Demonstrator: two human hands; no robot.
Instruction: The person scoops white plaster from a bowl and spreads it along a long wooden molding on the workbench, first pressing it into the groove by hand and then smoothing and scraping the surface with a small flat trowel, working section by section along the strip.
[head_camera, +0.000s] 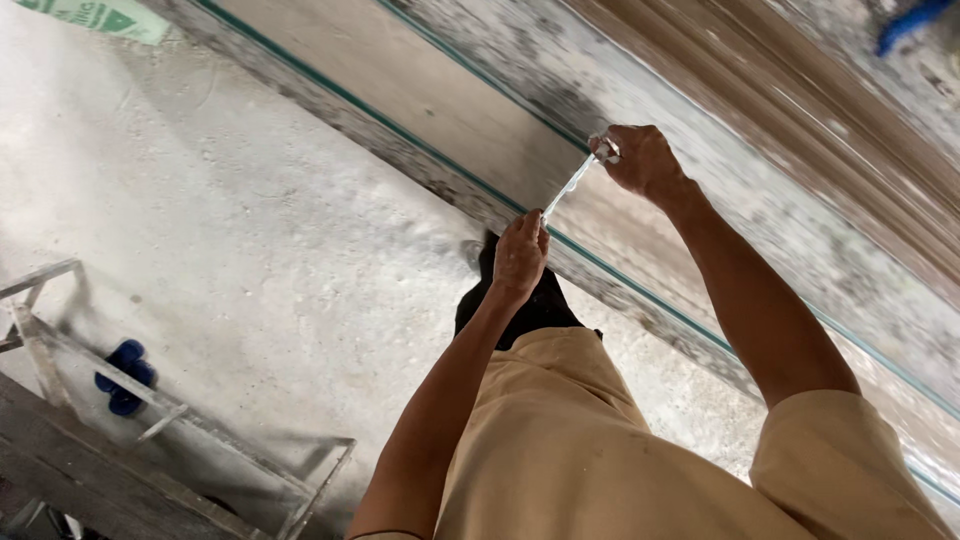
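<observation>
Overhead, I see a green-edged glass sheet (440, 110) running just past both hands, with bare concrete floor (250, 240) open to their left. My left hand (520, 255) and right hand (640, 160) each close on an end of a twisted clear strip (572, 182) stretched between them. The strip's ends are hidden in my fists.

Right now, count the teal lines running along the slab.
2. One teal line passes just beyond the left hand. The other teal line runs farther up, toward the right hand. More may lie outside the frame.
</observation>
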